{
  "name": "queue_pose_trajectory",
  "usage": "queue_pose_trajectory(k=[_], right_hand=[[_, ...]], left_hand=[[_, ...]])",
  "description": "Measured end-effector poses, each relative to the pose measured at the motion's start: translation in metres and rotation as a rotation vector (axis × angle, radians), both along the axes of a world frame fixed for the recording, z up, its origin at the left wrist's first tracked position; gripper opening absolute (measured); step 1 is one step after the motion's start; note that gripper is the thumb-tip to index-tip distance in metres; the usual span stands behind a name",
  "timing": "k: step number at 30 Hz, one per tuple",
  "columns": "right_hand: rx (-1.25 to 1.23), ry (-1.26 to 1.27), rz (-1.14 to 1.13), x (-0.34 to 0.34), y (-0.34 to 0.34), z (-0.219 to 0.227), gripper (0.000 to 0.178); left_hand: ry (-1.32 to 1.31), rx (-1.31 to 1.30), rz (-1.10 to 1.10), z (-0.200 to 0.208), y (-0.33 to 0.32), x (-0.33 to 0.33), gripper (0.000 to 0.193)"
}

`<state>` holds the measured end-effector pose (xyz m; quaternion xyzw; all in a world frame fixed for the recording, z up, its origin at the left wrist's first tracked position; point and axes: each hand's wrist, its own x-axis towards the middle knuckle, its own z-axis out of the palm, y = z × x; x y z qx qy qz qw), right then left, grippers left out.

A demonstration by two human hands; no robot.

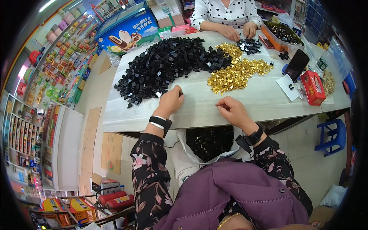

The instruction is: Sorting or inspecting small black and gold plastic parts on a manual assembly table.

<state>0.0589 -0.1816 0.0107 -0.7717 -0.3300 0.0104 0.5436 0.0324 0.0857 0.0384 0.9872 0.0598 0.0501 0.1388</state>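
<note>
A large heap of small square black plastic pieces spreads over the left and middle of the table. Against its right end lies a pile of small shiny gold pieces. My left hand is closed just below the lower edge of the black heap, its fingertips mostly turned out of sight. Nearer the gold pile, my right hand rests over the bare tabletop with thumb and fingers curled together. Whatever either hand holds is too small or hidden to make out. Below the table edge, a white sack holds many dark pieces.
Across the table a person in a dotted shirt has both hands by a small black pile. An orange tub, a propped phone and a red tin stand at right. A blue stool is on the floor.
</note>
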Motion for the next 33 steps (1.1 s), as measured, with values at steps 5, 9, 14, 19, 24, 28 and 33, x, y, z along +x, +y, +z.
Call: queue_pose_trajectory(k=[5, 9, 14, 19, 24, 28, 33], right_hand=[[0.03, -0.01, -0.017, 0.004, -0.005, -0.007, 0.013], [0.113, 0.103, -0.013, 0.007, -0.005, -0.007, 0.017], [0.321, 0.466, 0.139, -0.004, 0.003, 0.011, 0.017], [0.293, 0.542, 0.172, 0.0, -0.001, -0.003, 0.016], [0.324, 0.638, 0.195, 0.0, -0.005, -0.003, 0.016], [0.312, 0.638, 0.19, -0.002, -0.004, 0.005, 0.016], [0.306, 0.72, 0.196, -0.004, -0.009, 0.009, 0.014]], left_hand=[[-0.167, -0.512, -0.171, -0.005, -0.038, -0.014, 0.024], [-0.244, -0.674, -0.186, -0.02, -0.075, -0.033, 0.022], [-0.312, -0.78, -0.187, -0.034, -0.105, -0.034, 0.018], [-0.364, -1.007, -0.194, -0.044, -0.115, -0.038, 0.021], [-0.348, -1.014, -0.176, -0.041, -0.114, -0.04, 0.019], [-0.4, -0.885, -0.206, -0.038, -0.113, -0.042, 0.019], [-0.435, -0.819, -0.25, -0.036, -0.112, -0.041, 0.019]])
